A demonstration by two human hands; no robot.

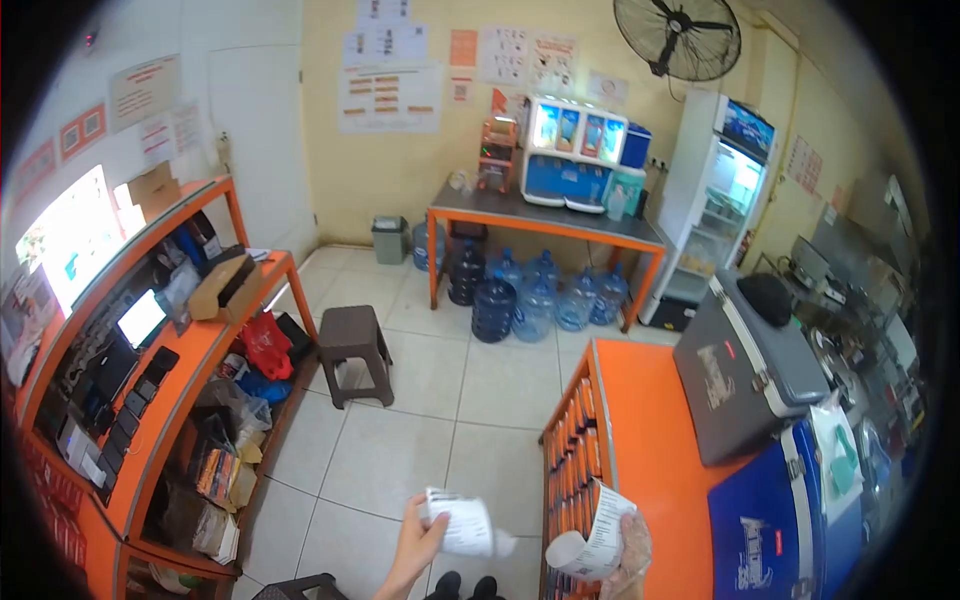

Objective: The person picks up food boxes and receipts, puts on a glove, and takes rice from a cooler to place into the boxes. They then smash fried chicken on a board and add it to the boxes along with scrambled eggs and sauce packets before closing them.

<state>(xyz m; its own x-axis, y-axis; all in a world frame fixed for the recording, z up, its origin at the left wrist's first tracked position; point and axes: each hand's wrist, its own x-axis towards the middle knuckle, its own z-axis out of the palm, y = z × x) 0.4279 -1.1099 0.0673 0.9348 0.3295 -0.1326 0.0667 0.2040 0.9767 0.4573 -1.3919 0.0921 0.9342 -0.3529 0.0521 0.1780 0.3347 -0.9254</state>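
My left hand (422,535) is closed on a white printed receipt (462,527), thumb on top of it. The receipt's right end is smeared by motion. My right hand (633,550), in a clear plastic glove, grips a longer printed receipt (606,530) that stands upright along the fingers. At its lower left is a rounded white piece (566,549), which looks like the curled end of the paper. Both hands are low in the view, apart from each other, the right one in front of the orange counter (640,400).
Grey (745,370) and blue (765,510) cooler boxes stand on the counter. A brown stool (352,345) is ahead on the tiled floor, another stool (300,588) at the lower left. An orange desk (190,370) with phones lines the left. Water bottles (535,305) sit under the back table (540,222).
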